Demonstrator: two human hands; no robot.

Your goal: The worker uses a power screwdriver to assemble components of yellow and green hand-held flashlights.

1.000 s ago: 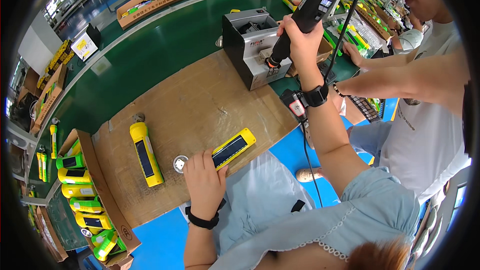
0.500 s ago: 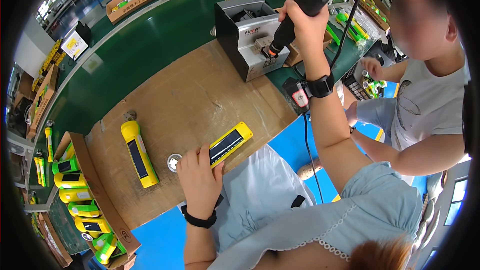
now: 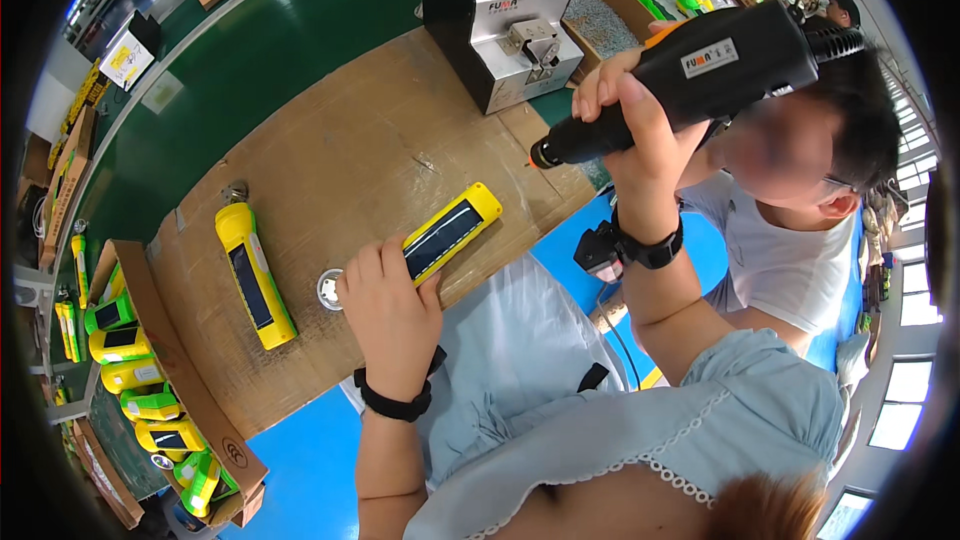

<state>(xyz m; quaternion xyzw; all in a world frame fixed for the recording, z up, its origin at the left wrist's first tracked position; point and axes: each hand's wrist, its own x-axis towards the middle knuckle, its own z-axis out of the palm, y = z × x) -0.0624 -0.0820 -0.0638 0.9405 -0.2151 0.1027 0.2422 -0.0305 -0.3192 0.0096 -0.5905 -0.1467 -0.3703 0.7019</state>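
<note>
My right hand point(image 3: 645, 125) is wrapped round a black electric screwdriver point(image 3: 715, 65), held up at the right with its tip pointing left and slightly down, past the cardboard's right corner. My left hand point(image 3: 390, 315) rests over the near end of a yellow flashlight body point(image 3: 455, 237) with a dark panel facing up, gripping it against the cardboard. The fingers hide that end. Close to my left fingers sits a round silver and white lamp part point(image 3: 329, 289). A second yellow and green flashlight point(image 3: 255, 278) lies to the left, a clear-silver piece point(image 3: 234, 194) at its far end.
A grey and black screw feeder point(image 3: 500, 35) stands at the far edge of the cardboard sheet point(image 3: 330, 160), beside a box of screws point(image 3: 605, 20). At left, a carton point(image 3: 190, 360) holds several flashlights. A co-worker point(image 3: 780, 230) sits close on the right.
My right hand has drawn the screwdriver away from the feeder, toward me and right, tilting it from steep to nearly level. My left hand keeps its hold on the flashlight body.
</note>
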